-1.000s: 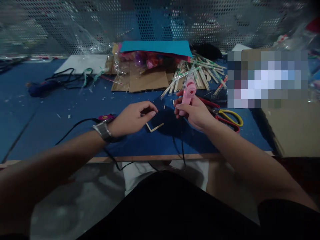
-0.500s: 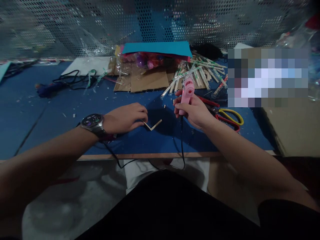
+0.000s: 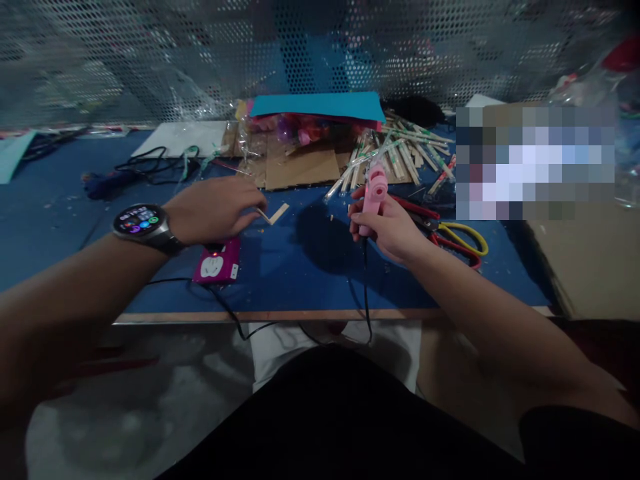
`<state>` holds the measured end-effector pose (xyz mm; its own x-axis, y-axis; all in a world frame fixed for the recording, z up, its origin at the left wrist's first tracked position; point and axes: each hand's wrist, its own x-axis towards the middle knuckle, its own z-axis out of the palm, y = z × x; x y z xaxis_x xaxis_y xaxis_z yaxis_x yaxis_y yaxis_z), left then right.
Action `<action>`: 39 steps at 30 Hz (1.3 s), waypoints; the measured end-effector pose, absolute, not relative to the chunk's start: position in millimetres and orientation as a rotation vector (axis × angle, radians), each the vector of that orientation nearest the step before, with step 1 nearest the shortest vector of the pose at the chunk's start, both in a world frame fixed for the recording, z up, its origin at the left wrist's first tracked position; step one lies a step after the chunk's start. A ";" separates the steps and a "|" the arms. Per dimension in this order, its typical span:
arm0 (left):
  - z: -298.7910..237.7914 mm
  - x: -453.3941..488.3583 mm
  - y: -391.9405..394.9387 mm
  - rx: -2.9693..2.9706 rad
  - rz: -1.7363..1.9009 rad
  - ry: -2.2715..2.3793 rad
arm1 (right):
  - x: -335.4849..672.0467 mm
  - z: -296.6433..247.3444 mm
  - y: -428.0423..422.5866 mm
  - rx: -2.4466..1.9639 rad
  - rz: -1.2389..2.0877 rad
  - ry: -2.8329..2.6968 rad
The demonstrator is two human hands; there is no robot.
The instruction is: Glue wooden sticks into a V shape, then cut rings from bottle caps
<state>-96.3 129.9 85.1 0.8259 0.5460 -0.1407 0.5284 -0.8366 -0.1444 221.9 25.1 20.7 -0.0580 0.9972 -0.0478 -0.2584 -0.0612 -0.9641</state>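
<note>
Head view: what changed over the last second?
The left hand moved left and farther from the body, taking the V-shaped stick piece along by one end and uncovering the magenta box. Unchanged: the right hand grips the pink tool; the sticks lie at the back.

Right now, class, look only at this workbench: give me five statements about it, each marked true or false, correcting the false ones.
1. The right grip holds a pink tool. True.
2. The watch is on the right wrist. False: the watch is on the left wrist.
3. The left grip pinches one end of a bent wooden strip. True.
4. The magenta socket box lies to the right of the pink tool. False: the magenta socket box lies to its left.
5. A yellow handle shows to the right of the right grip. True.
</note>
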 end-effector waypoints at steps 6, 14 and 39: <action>83.2 -98.6 134.4 -2.886 0.336 -0.878 | 220.9 20.2 23.7 -1.018 1.402 -1.028; 83.9 -103.2 138.0 -2.872 0.302 -0.883 | 221.4 19.9 23.9 -1.033 1.418 -1.050; 70.4 -25.4 49.4 -2.986 -0.171 -0.779 | 223.1 33.8 10.4 -0.853 1.780 -1.100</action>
